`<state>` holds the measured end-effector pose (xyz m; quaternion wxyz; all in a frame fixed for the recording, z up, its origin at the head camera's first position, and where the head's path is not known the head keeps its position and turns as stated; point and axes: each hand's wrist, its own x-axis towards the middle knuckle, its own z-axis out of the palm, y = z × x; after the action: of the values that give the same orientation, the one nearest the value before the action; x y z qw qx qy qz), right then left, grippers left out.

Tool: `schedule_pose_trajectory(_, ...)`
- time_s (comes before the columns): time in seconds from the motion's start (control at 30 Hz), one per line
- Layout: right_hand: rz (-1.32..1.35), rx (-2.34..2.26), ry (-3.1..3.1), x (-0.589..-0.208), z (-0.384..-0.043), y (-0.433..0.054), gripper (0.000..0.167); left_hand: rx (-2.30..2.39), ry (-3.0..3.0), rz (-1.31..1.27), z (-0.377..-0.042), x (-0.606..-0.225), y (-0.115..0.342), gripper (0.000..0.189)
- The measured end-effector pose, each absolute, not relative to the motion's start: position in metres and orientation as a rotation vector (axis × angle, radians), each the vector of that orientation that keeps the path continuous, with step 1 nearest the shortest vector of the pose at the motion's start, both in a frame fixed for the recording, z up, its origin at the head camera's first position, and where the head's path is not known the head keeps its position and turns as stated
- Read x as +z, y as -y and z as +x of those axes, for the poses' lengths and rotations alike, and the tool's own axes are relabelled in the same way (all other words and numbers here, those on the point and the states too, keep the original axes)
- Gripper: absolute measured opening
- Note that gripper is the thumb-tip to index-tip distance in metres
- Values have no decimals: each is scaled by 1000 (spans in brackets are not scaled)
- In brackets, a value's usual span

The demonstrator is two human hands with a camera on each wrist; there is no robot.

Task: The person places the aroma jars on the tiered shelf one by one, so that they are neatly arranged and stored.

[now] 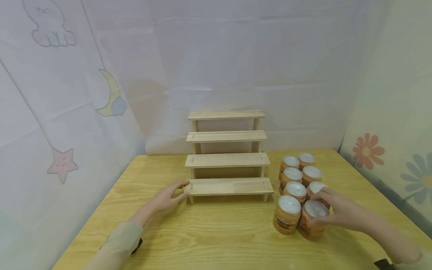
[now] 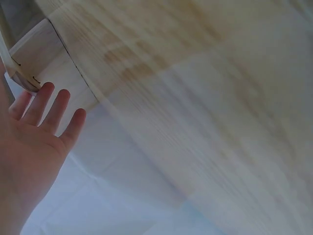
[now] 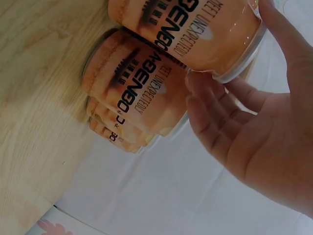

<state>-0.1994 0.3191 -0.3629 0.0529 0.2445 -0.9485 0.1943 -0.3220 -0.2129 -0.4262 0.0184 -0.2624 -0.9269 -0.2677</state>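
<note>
At the left end of the lowest step of a four-tier wooden display stand point(image 1: 229, 186), my left hand point(image 1: 167, 196) touches the step's edge. Its fingers look nearly straight beside the wooden corner point(image 2: 27, 81) in the left wrist view. On the right, my right hand point(image 1: 344, 212) grips the nearest can of the right-hand row, an orange can point(image 1: 310, 227) with a pale lid. Thumb and fingers lie around its upper part, and the can stands upright. In the right wrist view the curled fingers point(image 3: 210, 117) reach the lid rim of this can point(image 3: 210, 39).
Several matching orange cans point(image 1: 287, 215) stand upright in two close rows right of the stand. All rest on a wood-grain table point(image 1: 202, 240). A pale cloth wall point(image 1: 216, 56) rises behind the stand, with printed cloth point(image 1: 405, 112) along the sides.
</note>
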Motion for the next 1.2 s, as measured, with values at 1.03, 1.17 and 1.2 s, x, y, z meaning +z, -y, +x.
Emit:
schedule_pose_trajectory(1.03, 528, 710, 2959, -382, -192, -313, 80, -904, 2893, -797, -324, -428, 216, 56)
schedule_pose_trajectory(1.17, 482, 712, 2973, -382, -189, -313, 81, -891, 2886, -823, -324, -429, 214, 56)
schedule_pose_trajectory(1.2, 480, 727, 2976, -382, -188, -313, 80, -892, 2885, -827, -324, -429, 214, 56)
